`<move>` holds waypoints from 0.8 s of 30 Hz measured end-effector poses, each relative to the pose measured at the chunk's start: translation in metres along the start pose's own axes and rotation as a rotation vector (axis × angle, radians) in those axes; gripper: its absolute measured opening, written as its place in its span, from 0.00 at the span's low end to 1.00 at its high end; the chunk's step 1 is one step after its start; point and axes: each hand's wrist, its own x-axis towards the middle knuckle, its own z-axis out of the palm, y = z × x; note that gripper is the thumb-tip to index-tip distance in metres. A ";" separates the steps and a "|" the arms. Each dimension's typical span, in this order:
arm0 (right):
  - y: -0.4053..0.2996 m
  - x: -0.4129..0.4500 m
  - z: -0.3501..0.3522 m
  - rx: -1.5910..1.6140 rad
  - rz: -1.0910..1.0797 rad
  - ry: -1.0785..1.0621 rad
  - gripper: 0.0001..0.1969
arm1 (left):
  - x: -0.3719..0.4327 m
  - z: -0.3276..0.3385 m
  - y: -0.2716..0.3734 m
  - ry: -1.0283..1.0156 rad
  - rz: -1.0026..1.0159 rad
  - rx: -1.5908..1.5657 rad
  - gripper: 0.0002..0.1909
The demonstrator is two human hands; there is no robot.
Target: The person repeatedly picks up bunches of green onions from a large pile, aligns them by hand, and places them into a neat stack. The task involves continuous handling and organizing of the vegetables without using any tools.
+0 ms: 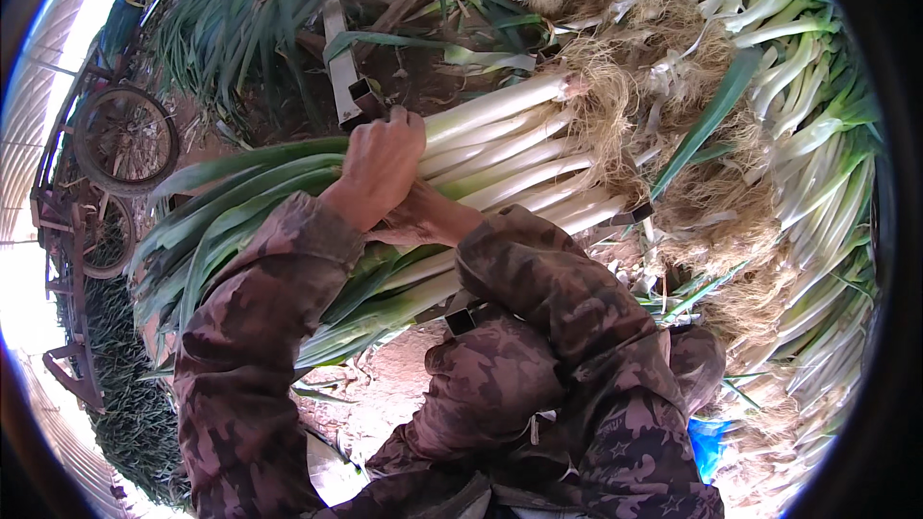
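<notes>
A thick bundle of leeks or large green onions (505, 151) lies across a metal frame before me, white shafts and roots to the right and green leaves (245, 187) to the left. My left hand (386, 166) curls down over the bundle's far side, close to the open end of a square steel tube (366, 95). Just nearer to me, my right hand (417, 216) rests against the middle of the bundle, crossing below the left wrist. Its fingertips are hidden under the left hand and forearm. Whether a tie runs between the hands cannot be seen.
More leeks with matted roots (815, 194) are heaped along the right side. A pile of green leaves (245, 21) lies at the far left. A cart with spoked wheels (126, 140) stands at the left. Another tube end (460, 321) juts near my knee. A blue plastic piece (708, 447) lies lower right.
</notes>
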 end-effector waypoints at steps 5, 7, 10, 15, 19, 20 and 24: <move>-0.005 0.004 -0.033 0.213 0.182 -0.087 0.33 | -0.012 -0.054 -0.010 0.097 -0.021 0.006 0.14; -0.017 0.017 -0.047 0.331 0.321 -0.099 0.29 | -0.029 -0.085 -0.023 0.127 -0.074 -0.008 0.16; -0.013 0.029 -0.053 0.449 0.550 0.006 0.25 | -0.045 -0.118 -0.041 0.146 -0.090 -0.034 0.18; -0.008 0.045 -0.038 0.517 0.807 0.165 0.26 | -0.080 -0.100 -0.096 -0.012 -0.136 -0.144 0.22; -0.008 0.047 -0.023 0.268 0.727 0.250 0.24 | -0.116 -0.034 -0.120 -0.035 -0.102 -0.177 0.23; -0.005 0.043 -0.017 0.173 0.688 0.280 0.24 | -0.111 -0.022 -0.123 -0.012 -0.095 -0.171 0.23; 0.002 0.047 -0.030 0.237 0.776 0.053 0.24 | -0.103 -0.022 -0.131 -0.025 -0.044 -0.140 0.23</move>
